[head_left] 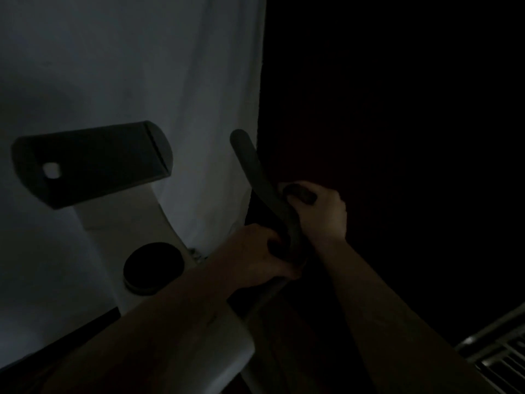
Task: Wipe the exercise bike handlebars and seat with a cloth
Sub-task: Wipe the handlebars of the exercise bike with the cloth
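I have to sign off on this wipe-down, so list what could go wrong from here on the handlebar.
1. The scene is very dark; the right hand grips something dark against the handlebar, probably the cloth, so missed patches would be hard to spot.
2. The left hand grips the handlebar's lower bend, and that covered stretch may go unwiped.
3. The handlebar tip sits close to the white curtain; an upward stroke could snag it.

Tight gap around handlebar [264, 191], both hands on it.
Left hand [255, 254] grips the lower bend, right hand [318, 211] curls round it from the dark side. Console [91, 163] and round knob [153, 267] crowd the left; white curtain [170, 66] close behind; metal rack [500, 345] lower right.
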Demonstrator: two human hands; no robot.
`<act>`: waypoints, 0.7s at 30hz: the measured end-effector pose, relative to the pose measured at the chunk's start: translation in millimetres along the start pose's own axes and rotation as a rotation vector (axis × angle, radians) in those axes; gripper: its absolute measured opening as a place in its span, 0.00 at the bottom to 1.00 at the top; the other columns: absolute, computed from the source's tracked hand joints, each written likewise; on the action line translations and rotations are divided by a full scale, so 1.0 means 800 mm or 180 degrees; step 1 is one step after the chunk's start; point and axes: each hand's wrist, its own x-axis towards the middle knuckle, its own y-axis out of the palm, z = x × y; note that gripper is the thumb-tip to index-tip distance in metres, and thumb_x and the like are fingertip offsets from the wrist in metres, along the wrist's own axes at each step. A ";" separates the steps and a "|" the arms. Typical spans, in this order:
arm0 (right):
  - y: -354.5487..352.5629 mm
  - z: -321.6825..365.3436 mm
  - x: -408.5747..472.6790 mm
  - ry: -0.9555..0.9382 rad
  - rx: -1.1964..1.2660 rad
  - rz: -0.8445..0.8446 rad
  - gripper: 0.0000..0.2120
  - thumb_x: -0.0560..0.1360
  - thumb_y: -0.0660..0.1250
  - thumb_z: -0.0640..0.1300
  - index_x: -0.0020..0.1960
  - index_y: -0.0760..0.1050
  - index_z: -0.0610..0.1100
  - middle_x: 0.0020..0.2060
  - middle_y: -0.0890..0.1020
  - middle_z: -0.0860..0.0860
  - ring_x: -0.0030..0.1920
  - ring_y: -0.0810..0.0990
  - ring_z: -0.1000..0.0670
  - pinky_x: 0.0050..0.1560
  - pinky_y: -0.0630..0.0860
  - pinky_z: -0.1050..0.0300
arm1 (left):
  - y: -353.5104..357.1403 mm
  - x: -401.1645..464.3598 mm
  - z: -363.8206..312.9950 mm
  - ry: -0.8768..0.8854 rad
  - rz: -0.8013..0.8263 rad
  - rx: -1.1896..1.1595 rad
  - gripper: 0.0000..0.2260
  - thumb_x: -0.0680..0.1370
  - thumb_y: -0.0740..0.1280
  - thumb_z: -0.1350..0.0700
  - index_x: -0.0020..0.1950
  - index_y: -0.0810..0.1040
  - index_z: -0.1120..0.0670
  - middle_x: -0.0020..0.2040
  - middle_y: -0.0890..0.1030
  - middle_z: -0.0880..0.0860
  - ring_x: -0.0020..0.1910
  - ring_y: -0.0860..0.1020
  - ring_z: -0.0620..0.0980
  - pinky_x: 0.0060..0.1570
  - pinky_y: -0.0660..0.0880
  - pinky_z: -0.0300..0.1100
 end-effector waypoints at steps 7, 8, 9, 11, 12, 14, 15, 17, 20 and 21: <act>0.017 -0.015 -0.042 0.0053 0.0128 -0.0490 0.14 0.78 0.63 0.48 0.63 0.74 0.54 0.57 0.78 0.56 0.57 0.77 0.54 0.51 0.70 0.62 | 0.000 0.000 -0.004 -0.0051 0.0052 -0.0074 0.11 0.67 0.74 0.54 0.40 0.78 0.60 0.37 0.79 0.57 0.36 0.77 0.53 0.36 0.70 0.45; 0.015 -0.017 -0.026 0.0340 0.0487 -0.0269 0.13 0.78 0.62 0.49 0.62 0.75 0.53 0.55 0.79 0.54 0.56 0.78 0.52 0.51 0.72 0.60 | -0.001 0.001 -0.004 -0.0076 0.0021 -0.0053 0.10 0.67 0.75 0.52 0.41 0.80 0.57 0.38 0.81 0.54 0.38 0.79 0.51 0.39 0.73 0.45; 0.012 -0.018 -0.016 0.0620 0.0847 -0.0065 0.12 0.78 0.62 0.49 0.61 0.76 0.52 0.52 0.80 0.54 0.55 0.79 0.50 0.52 0.74 0.59 | -0.001 0.000 -0.004 -0.0115 -0.0012 -0.0027 0.10 0.66 0.76 0.51 0.42 0.82 0.54 0.39 0.82 0.51 0.39 0.80 0.48 0.41 0.75 0.45; 0.012 -0.023 -0.027 0.0861 0.1235 -0.0118 0.11 0.78 0.62 0.50 0.59 0.77 0.52 0.49 0.80 0.56 0.50 0.79 0.53 0.51 0.74 0.61 | -0.001 -0.003 -0.004 -0.0136 -0.0027 -0.0001 0.09 0.66 0.76 0.49 0.42 0.82 0.52 0.39 0.82 0.49 0.40 0.81 0.45 0.43 0.76 0.44; 0.014 -0.027 -0.042 0.0816 0.1267 -0.0269 0.10 0.79 0.61 0.49 0.58 0.76 0.53 0.48 0.78 0.58 0.47 0.78 0.57 0.47 0.73 0.65 | -0.001 -0.003 -0.004 -0.0119 -0.0012 0.0026 0.09 0.66 0.75 0.50 0.41 0.81 0.52 0.39 0.82 0.49 0.39 0.80 0.45 0.43 0.76 0.45; 0.016 -0.030 -0.069 0.0744 0.1272 -0.0585 0.09 0.80 0.60 0.48 0.59 0.74 0.54 0.46 0.76 0.58 0.44 0.74 0.59 0.40 0.69 0.68 | -0.001 -0.002 -0.005 -0.0129 -0.0013 0.0076 0.09 0.66 0.75 0.50 0.40 0.80 0.52 0.39 0.81 0.49 0.40 0.80 0.46 0.42 0.76 0.45; 0.016 -0.031 -0.068 0.0805 0.1280 -0.0626 0.10 0.80 0.59 0.48 0.60 0.74 0.52 0.47 0.76 0.56 0.44 0.74 0.57 0.41 0.68 0.65 | -0.001 0.000 -0.004 -0.0142 -0.0030 0.0091 0.09 0.65 0.75 0.49 0.40 0.80 0.51 0.39 0.81 0.49 0.40 0.80 0.46 0.43 0.76 0.46; 0.016 -0.030 -0.039 0.1056 0.1381 -0.0466 0.12 0.81 0.59 0.47 0.62 0.74 0.48 0.48 0.76 0.52 0.48 0.75 0.52 0.43 0.65 0.64 | -0.001 0.003 -0.003 -0.0139 -0.0033 0.0119 0.10 0.65 0.75 0.48 0.40 0.80 0.50 0.39 0.81 0.48 0.38 0.80 0.44 0.43 0.76 0.46; 0.023 -0.023 -0.045 0.0971 0.1386 -0.0442 0.13 0.80 0.59 0.47 0.63 0.73 0.49 0.53 0.77 0.51 0.52 0.76 0.52 0.41 0.67 0.64 | 0.000 0.002 0.001 -0.0126 0.0011 0.0008 0.08 0.66 0.75 0.50 0.35 0.78 0.50 0.34 0.80 0.47 0.34 0.78 0.44 0.36 0.73 0.42; 0.024 -0.024 -0.062 0.0765 0.1242 -0.0561 0.13 0.80 0.60 0.47 0.64 0.72 0.51 0.54 0.76 0.53 0.52 0.75 0.54 0.41 0.67 0.67 | 0.000 0.002 0.002 -0.0113 0.0015 -0.0012 0.08 0.66 0.74 0.52 0.33 0.76 0.51 0.32 0.78 0.47 0.33 0.77 0.45 0.34 0.70 0.41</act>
